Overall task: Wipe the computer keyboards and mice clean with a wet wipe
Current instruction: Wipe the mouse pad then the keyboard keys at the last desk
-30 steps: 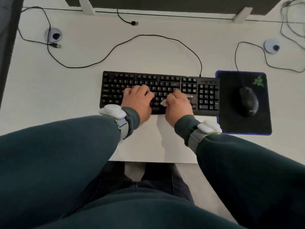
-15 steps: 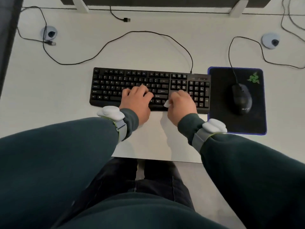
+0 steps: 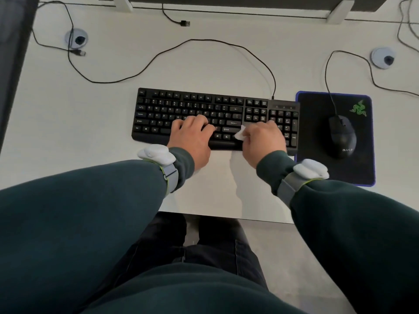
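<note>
A black keyboard (image 3: pixel 192 109) lies on the white desk (image 3: pixel 68 132). My left hand (image 3: pixel 192 139) rests on its lower middle keys, fingers spread and lightly bent. My right hand (image 3: pixel 263 139) grips a small white wet wipe (image 3: pixel 240 134) and presses it on the keys between the main block and the number pad. Only the wipe's left corner shows beside my thumb. A black mouse (image 3: pixel 342 134) sits on a black mouse pad (image 3: pixel 317 109) to the right, untouched.
Black cables (image 3: pixel 158 57) loop across the desk behind the keyboard, one ending in a loose USB plug (image 3: pixel 184 23). Two round cable grommets (image 3: pixel 76 38) (image 3: pixel 383 57) sit at the back. A monitor's white feet (image 3: pixel 340 10) stand at the far edge. The desk's near edge is by my knees.
My right hand with the wipe has slid rightward along the lower keys toward the number pad. My left hand stays on the keyboard. The camera view shifted slightly.
</note>
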